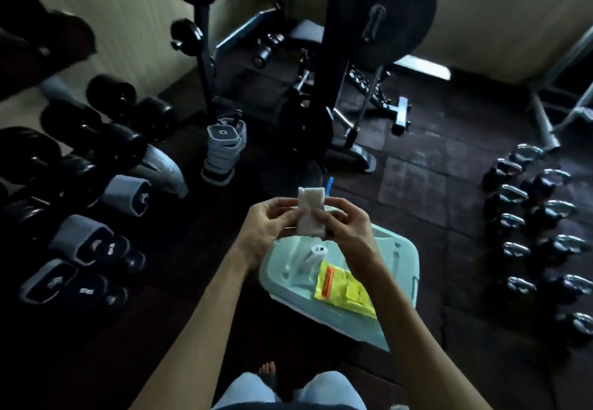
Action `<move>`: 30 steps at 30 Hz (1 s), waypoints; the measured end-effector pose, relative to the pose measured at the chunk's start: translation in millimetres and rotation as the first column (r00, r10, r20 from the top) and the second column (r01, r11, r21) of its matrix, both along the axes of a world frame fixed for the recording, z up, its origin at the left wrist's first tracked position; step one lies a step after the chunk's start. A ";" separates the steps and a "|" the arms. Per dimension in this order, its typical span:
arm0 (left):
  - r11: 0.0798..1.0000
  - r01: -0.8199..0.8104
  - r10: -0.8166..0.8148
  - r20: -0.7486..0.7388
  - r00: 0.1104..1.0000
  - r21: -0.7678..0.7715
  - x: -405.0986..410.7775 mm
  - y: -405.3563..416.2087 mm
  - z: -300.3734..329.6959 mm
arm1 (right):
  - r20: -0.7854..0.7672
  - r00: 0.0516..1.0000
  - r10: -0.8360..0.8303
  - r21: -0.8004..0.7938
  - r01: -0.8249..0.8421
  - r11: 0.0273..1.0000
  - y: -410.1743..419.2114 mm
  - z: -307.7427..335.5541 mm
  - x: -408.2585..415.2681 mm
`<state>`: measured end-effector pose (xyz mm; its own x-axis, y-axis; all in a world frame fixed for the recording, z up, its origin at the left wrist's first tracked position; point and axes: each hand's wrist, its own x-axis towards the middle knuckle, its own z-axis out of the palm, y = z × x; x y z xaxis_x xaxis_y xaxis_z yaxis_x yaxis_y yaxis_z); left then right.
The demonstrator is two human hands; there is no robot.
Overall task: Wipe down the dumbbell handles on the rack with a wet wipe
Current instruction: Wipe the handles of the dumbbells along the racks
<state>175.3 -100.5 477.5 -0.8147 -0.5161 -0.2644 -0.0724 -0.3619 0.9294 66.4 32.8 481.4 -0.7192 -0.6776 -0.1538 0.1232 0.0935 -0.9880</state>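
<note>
One wet wipe (310, 211), folded, pinched by left hand (267, 226) and right hand (348, 228).

only "5kg" reads, on a black dumbbell (110, 247) end.

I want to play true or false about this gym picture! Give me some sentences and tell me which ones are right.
1. Both hands hold the white folded wet wipe. True: the left hand and right hand pinch it from either side.
2. The yellow and orange packet lies on the dark floor. False: it lies on the pale green plastic lid.
3. The black dumbbells on the rack are on the person's left. True.
4. The wipe is touching a dumbbell handle. False: it is held in the air, apart from the dumbbells.
</note>
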 end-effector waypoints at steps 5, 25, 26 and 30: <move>0.996 -0.084 0.084 0.005 0.996 -0.021 26.4 -24.2 10.2 | 0.018 0.991 0.132 -0.059 -0.131 0.990 -30.6 8.5 11.6; 0.890 -0.456 0.456 0.020 0.890 0.023 52.8 -63.7 24.5 | -0.042 0.851 0.523 -0.052 -0.524 0.850 -125.8 23.4 -16.9; 0.877 -0.480 0.479 0.015 0.878 0.030 51.7 -65.5 25.7 | -0.040 0.846 0.531 -0.041 -0.533 0.845 -131.6 23.1 -17.1; 0.829 -0.550 0.555 0.035 0.831 -0.107 53.8 -80.9 25.8 | -0.134 0.827 0.546 -0.006 -0.552 0.834 -157.4 22.7 -12.7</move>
<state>229.1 -181.4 503.3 -0.3699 -0.8986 -0.2361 0.0565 -0.2754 0.9597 53.8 -124.6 504.1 -0.2377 -0.9699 -0.0520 -0.0574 0.0675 -0.9961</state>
